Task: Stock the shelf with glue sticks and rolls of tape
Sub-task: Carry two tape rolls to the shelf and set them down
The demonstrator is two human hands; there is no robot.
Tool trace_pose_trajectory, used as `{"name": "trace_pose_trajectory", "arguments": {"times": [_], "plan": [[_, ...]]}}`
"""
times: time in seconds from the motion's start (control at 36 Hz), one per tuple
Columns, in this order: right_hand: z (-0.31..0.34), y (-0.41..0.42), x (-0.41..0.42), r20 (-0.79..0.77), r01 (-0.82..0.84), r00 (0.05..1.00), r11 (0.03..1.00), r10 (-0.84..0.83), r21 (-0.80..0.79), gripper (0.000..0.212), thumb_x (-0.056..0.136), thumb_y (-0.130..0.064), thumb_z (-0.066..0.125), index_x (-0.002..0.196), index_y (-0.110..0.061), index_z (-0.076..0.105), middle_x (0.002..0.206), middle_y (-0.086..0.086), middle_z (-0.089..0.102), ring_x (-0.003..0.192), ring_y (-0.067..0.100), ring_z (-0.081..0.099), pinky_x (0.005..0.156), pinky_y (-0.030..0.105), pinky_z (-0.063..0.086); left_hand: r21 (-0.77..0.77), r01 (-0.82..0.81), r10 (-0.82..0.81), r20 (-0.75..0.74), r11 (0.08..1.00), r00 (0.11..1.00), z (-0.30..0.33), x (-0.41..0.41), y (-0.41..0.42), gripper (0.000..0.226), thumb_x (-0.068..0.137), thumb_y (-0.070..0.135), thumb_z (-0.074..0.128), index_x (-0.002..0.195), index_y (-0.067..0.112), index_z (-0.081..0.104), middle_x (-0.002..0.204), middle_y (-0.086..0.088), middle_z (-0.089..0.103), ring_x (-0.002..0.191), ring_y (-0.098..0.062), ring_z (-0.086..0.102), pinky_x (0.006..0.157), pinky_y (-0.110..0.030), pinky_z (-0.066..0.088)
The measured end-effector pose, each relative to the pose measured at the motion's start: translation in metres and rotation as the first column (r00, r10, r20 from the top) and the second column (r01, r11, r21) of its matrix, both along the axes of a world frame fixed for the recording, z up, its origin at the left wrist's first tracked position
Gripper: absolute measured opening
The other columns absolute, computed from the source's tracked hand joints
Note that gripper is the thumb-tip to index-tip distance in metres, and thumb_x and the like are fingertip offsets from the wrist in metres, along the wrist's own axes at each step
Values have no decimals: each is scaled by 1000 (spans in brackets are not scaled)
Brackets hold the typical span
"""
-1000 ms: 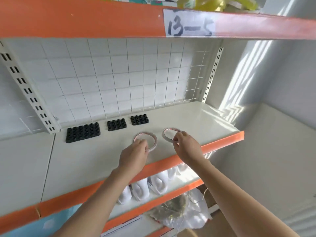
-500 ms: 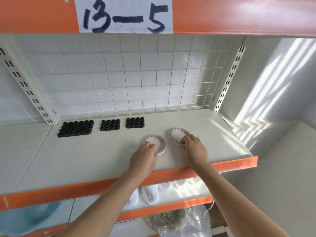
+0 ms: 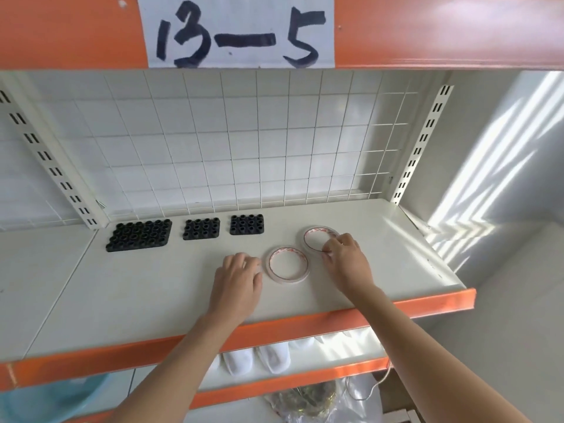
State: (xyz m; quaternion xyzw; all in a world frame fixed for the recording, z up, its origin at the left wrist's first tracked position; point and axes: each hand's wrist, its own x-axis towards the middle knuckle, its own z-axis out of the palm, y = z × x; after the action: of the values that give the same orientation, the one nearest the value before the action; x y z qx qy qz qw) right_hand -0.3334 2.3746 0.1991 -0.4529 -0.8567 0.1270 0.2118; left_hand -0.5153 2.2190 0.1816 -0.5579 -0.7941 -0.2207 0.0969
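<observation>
Progress so far: two flat white rings of tape with red print are lying on the cream metal shelf (image 3: 381, 270); three black blocks of bundled glue sticks (image 3: 139, 235) are sitting in a row near the back grid, so stocking looks well underway, though how much stock remains is not showing.
Near tape roll (image 3: 287, 265): lying flat mid-shelf, between the two hands.
Far tape roll (image 3: 314, 238): lying just behind and to the right of the near one.
Left hand (image 3: 236, 285): resting just beside the near roll, fingers loosely curled and holding nothing; whether the fingertips are touching the roll is unclear.
Right hand (image 3: 346, 262): pinching the front edge of the far roll, seemingly settling it in place.
</observation>
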Motion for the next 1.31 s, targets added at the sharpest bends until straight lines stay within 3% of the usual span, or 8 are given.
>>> {"name": "trace_pose_trajectory", "arguments": {"times": [0.14,0.28,0.56,0.75,0.94,1.11,1.22,1.31], "plan": [[4,13,-23,-2,-52,999,998,52,-44,16,92,-18,61,104,-10,68,112,10,51,104,30,53,77,33,46,-14,11,-11,-49,1000,999,-8,0,-3,33,80,28,38,86,16,68,85,-1,61,78,-27,60,62,-37,51],[3,19,-38,26,-73,997,996,74,-49,19,94,-16,57,109,-10,68,112,10,51,104,28,53,75,30,41,-9,-13,12,-75,1000,997,-7,0,-2,33,78,28,37,84,16,67,83,-1,60,77,-26,60,61,-37,51],[-8,23,-42,14,-68,998,997,68,-24,29,97,-17,48,121,-10,62,126,5,53,115,26,51,82,35,48,-20,-27,24,-99,999,995,-7,0,1,29,76,26,40,84,16,66,83,0,59,77,-25,58,61,-36,49],[-1,16,-37,46,-112,992,990,116,-83,42,101,-15,37,142,-15,46,149,2,42,136,19,38,102,29,35,-36,-33,28,-129,999,991,-9,1,3,31,77,26,37,83,15,65,82,-2,58,75,-26,58,60,-37,48],[-8,-17,-25,-113,-213,971,977,209,-21,19,95,-20,53,108,-12,64,118,7,59,111,29,55,88,34,45,-39,-29,24,-115,999,993,-9,1,3,30,77,26,36,81,15,64,81,-3,59,74,-28,58,59,-37,47],[-14,-42,-14,-16,-294,956,955,295,25,45,76,-58,56,95,-17,64,121,5,60,111,29,57,93,37,45,-36,-21,17,-114,999,993,-10,0,3,31,77,26,36,81,14,64,81,-4,58,75,-28,58,59,-37,46],[-14,-42,-15,7,-246,969,969,246,13,33,73,-45,77,86,-17,68,124,6,59,111,31,57,93,36,45,-39,-22,17,-117,999,993,-9,0,3,32,77,26,36,82,14,65,81,-5,59,75,-29,58,59,-38,46],[-10,-40,-16,16,-197,980,980,197,-6,25,79,-36,75,90,-14,70,127,6,57,113,30,55,91,34,45,-44,-18,12,-122,999,992,-10,0,2,33,78,26,35,82,14,65,81,-5,59,76,-29,58,60,-38,47]]}}
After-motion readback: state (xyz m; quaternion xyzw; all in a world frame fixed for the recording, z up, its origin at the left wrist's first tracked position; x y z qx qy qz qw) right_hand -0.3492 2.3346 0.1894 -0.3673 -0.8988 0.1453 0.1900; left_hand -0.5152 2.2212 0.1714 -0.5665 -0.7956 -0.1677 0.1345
